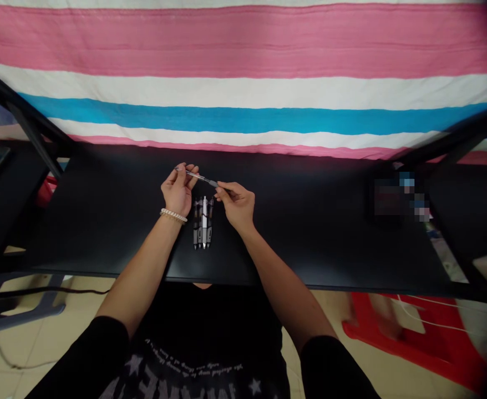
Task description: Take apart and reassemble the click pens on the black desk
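Note:
Between my two hands, over the black table, a slim pen with a clear barrel and grey grip slants down to the right. The fingers of my left hand pinch its left end; a beaded bracelet circles that wrist. At the grey end, the thumb and fingertips of my right hand are closed on it. Just below the held pen, several pens lie side by side in a row on the table, a white pen among darker, clear-barrelled ones with grey grips.
A striped pink, white and blue cloth hangs behind the table. Black metal frame bars rise at both sides. To the right, a dark item on the table is partly pixelated. A red stool stands below right.

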`<state>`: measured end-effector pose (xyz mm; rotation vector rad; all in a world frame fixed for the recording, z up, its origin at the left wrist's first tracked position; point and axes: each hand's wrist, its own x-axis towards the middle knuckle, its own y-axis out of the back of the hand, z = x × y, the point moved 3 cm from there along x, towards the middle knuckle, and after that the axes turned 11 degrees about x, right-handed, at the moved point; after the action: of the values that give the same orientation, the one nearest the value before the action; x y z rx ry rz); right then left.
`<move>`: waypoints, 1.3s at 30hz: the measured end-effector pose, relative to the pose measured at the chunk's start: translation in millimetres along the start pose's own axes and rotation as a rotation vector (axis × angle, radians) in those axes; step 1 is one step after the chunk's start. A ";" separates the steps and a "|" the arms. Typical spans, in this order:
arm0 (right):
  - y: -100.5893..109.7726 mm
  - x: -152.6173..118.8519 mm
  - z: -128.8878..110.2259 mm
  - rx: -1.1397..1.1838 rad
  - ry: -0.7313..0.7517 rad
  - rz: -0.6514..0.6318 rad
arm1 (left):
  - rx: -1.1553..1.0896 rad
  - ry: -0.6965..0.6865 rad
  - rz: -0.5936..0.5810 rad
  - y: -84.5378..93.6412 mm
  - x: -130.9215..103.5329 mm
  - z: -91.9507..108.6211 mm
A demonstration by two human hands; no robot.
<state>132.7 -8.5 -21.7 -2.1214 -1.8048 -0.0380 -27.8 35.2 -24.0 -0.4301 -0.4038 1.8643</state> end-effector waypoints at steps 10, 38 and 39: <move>2.2 -6.2 -0.9 -0.119 0.106 0.020 | -0.019 0.045 -0.041 -10.7 -13.9 0.4; -5.9 -9.9 -6.3 -0.498 0.014 -0.240 | -0.063 0.223 -0.188 -14.4 -17.6 15.6; -8.2 -11.6 -6.9 -0.555 0.055 -0.264 | -0.076 0.236 -0.191 -14.8 -18.8 19.4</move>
<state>124.0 -20.5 -16.0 -2.1630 -2.2169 -0.7327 -19.2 20.7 1.8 -0.6332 -0.3437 1.5959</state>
